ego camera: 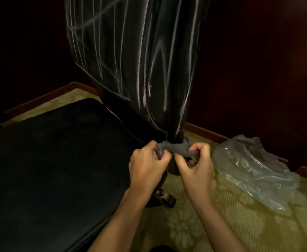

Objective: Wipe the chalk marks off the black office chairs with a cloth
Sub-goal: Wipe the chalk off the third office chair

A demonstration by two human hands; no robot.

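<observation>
A black office chair fills the left and middle of the head view; its seat (54, 160) lies at the left and its backrest (131, 51) rises at the centre. White chalk marks (160, 55) streak the backrest from top to bottom. A grey cloth (176, 147) is looped around the narrow lower end of the backrest. My left hand (147, 164) pinches one end of the cloth at the left. My right hand (196, 164) grips the other end at the right. Both hands sit just below the loop, close together.
A crumpled clear plastic bag (254, 170) lies on the patterned green carpet (194, 224) to the right. A red-brown skirting board (209, 133) and dark walls close the corner behind the chair. A chair caster (165, 197) shows under my left wrist.
</observation>
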